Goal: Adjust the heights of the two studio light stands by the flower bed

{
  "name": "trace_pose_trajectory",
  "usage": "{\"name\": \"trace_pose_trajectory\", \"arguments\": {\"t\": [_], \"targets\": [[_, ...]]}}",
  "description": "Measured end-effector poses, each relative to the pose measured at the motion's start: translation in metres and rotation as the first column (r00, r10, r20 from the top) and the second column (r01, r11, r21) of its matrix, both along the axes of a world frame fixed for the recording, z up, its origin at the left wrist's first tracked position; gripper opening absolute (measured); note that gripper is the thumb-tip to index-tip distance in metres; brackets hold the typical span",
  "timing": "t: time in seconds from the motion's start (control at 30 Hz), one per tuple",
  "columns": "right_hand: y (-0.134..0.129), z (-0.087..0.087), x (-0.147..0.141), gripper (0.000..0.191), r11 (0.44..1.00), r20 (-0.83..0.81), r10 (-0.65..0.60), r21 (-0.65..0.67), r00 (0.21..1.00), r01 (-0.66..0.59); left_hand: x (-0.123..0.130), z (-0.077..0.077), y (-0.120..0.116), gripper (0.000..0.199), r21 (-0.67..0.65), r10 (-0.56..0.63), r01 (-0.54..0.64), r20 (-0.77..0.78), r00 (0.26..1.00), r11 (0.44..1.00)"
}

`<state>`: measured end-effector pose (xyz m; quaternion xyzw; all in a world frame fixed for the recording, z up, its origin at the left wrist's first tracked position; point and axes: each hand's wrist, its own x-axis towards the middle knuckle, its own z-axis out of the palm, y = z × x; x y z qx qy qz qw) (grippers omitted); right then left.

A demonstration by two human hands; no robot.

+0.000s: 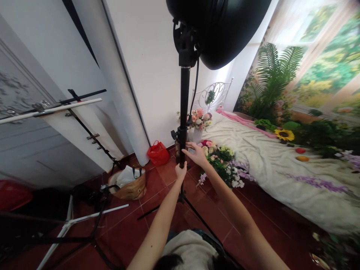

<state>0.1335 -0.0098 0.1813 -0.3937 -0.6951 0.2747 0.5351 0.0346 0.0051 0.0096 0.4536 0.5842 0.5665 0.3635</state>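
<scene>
A black light stand (184, 97) rises upright in front of me, topped by a large black lamp head (222, 30) tilted to the right. Low on the pole, my left hand (180, 171) is closed around the shaft. My right hand (197, 153) is just above it on the right, fingers stretched out and apart, the fingertips against or very close to the pole. A black clamp knob (174, 134) juts from the stand above both hands. Alongside the lamp's cable (197, 86), the pole runs down to spread tripod legs (197, 215).
To the right is a bed with a cream blanket (247, 142), artificial flowers (219, 157) beside it. A red bag (158, 153) and a woven basket (132, 189) sit on the tiled floor. Leftward are a backdrop stand (90, 133) and white stand legs (67, 225).
</scene>
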Motion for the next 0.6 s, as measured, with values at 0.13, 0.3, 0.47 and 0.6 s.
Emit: {"name": "trace_pose_trajectory", "arguments": {"t": [0.13, 0.3, 0.47, 0.6], "targets": [[0.007, -0.05, 0.013, 0.037, 0.994, 0.105, 0.066, -0.096, 0.992, -0.056, 0.001, -0.005, 0.003, 0.03, 0.03, 0.004, -0.005, 0.036, 0.999, 1.0], [0.011, -0.111, 0.017, 0.036, 0.97, 0.186, 0.106, -0.234, 0.977, -0.061, -0.001, -0.01, 0.004, 0.031, 0.03, -0.023, 0.022, 0.044, 0.999, 0.999], [0.007, -0.143, 0.018, 0.039, 0.956, 0.183, 0.113, -0.289, 0.977, -0.056, -0.002, -0.008, 0.004, 0.027, 0.002, -0.025, 0.025, 0.027, 0.999, 1.0], [0.008, -0.154, 0.02, 0.039, 0.964, 0.153, 0.074, -0.263, 0.985, -0.031, -0.001, -0.007, 0.005, 0.024, 0.002, -0.011, 0.011, -0.014, 1.0, 1.0]]}}
